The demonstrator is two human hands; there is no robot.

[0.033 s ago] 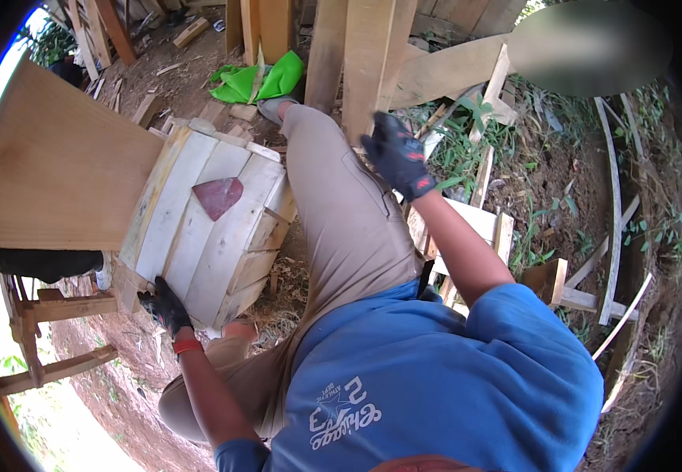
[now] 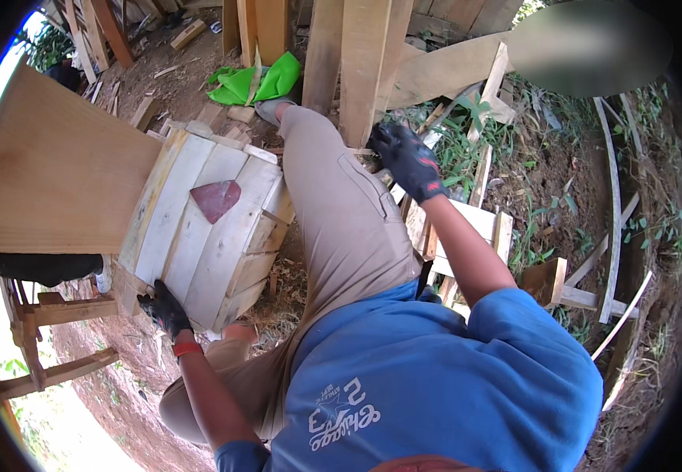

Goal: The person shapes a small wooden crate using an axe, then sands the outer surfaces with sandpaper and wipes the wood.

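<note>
A pale, whitewashed wooden slat box (image 2: 191, 259) lies tilted on the dirt in front of me. A dark red triangular sheet (image 2: 215, 198) rests on its top face. My left hand (image 2: 165, 308), in a black glove with a red cuff, grips the box's lower near corner. My right hand (image 2: 408, 161), also in a black glove, is stretched out to the foot of an upright plank (image 2: 364, 71), fingers curled. I cannot make out whether it holds anything. My leg in khaki trousers (image 2: 341, 212) stretches out between the two hands.
A large plywood sheet (image 2: 58, 173) leans at the left, touching the box. A green cloth (image 2: 254, 82) lies at the back among upright boards. Loose planks and laths (image 2: 616, 204) lie on grass and soil to the right. A wooden frame (image 2: 50, 315) stands at the lower left.
</note>
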